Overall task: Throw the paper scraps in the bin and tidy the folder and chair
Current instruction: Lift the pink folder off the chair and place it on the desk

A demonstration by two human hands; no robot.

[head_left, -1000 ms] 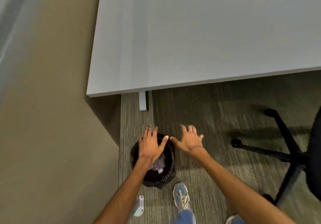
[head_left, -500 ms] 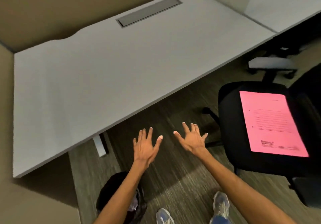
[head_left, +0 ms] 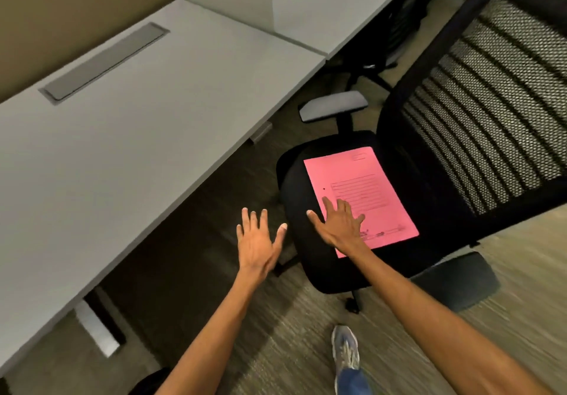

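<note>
A pink folder (head_left: 368,186) with printed lines lies flat on the black seat of an office chair (head_left: 294,180) with a mesh back. My right hand (head_left: 337,224) is spread open over the folder's near left corner and holds nothing. Left of the seat, my left hand (head_left: 257,241) hovers above the carpet with its fingers apart and empty. The rim of the black bin (head_left: 147,384) just shows at the bottom edge, behind my left forearm. No paper scraps are visible.
A grey desk (head_left: 129,137) with a cable flap (head_left: 104,60) fills the left, its leg (head_left: 98,330) near the bin. A second desk (head_left: 331,5) and another chair's base (head_left: 371,69) stand behind. My right shoe (head_left: 345,348) is on the carpet.
My view has swung from the bin up and right to the chair. Both open hands have moved with it, and the right hand has come over the pink folder.
</note>
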